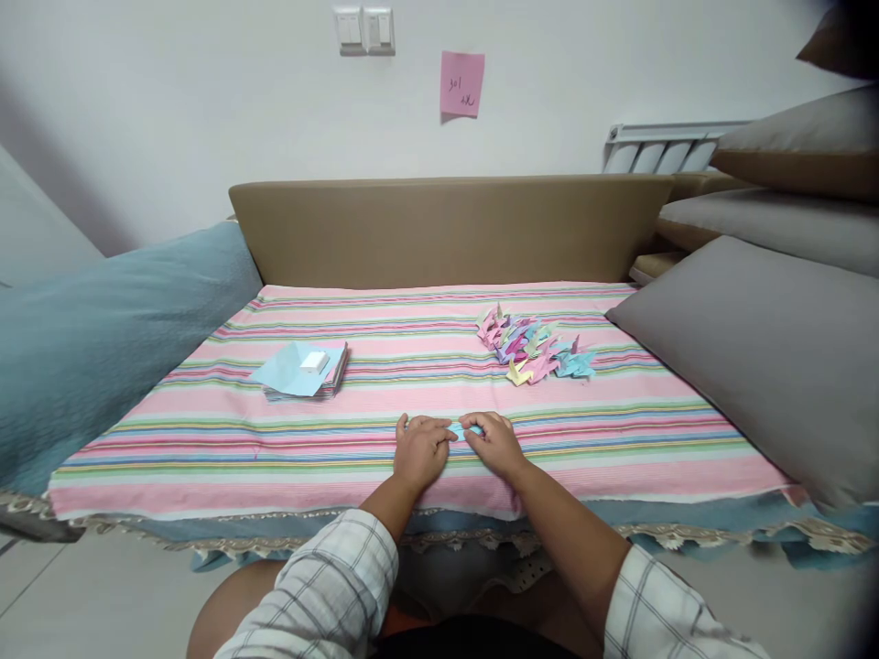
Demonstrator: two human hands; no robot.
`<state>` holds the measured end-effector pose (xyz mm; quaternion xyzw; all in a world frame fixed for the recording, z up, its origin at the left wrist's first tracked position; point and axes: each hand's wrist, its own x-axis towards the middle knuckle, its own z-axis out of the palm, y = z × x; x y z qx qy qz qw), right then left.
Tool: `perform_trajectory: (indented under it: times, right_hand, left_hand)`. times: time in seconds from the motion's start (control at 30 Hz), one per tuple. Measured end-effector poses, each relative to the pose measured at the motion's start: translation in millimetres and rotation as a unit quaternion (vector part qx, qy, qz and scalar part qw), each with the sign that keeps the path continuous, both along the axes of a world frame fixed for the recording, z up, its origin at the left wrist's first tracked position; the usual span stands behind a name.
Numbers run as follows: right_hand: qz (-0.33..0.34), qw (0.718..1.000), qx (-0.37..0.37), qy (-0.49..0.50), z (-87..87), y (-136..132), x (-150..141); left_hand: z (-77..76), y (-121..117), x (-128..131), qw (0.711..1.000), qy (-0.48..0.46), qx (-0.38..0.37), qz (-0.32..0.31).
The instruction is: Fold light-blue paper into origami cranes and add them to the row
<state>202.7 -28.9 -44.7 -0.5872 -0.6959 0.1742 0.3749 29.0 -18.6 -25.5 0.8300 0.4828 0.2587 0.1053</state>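
A small piece of light blue paper (457, 429) lies on the striped cloth, mostly covered by my fingers. My left hand (421, 452) presses its fingertips on the left part of the paper. From the right, my right hand (495, 443) pinches the other side with thumb and index finger. How the paper is folded cannot be made out. Beyond my right hand lies a group of folded paper cranes (537, 348) in pink, blue, purple, green and yellow. To the left sits a stack of paper sheets (302, 380) with a small white block (314, 361) on top.
The striped cloth (206, 439) covers the sofa seat. A brown backrest (446, 233) rises behind it. Grey cushions (769, 357) are piled at the right, and a blue-covered armrest (124, 320) bounds the left. A pink note (461, 84) hangs on the wall.
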Motion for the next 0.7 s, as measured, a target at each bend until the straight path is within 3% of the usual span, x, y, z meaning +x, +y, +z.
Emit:
perform_trajectory:
  times: [0.7]
  right_hand:
    - [0.025, 0.999, 0.001, 0.021, -2.1, -0.5, 4.9]
  left_hand:
    - [-0.1, -3.5, -2.9, 0.999, 0.025, 0.015, -0.027]
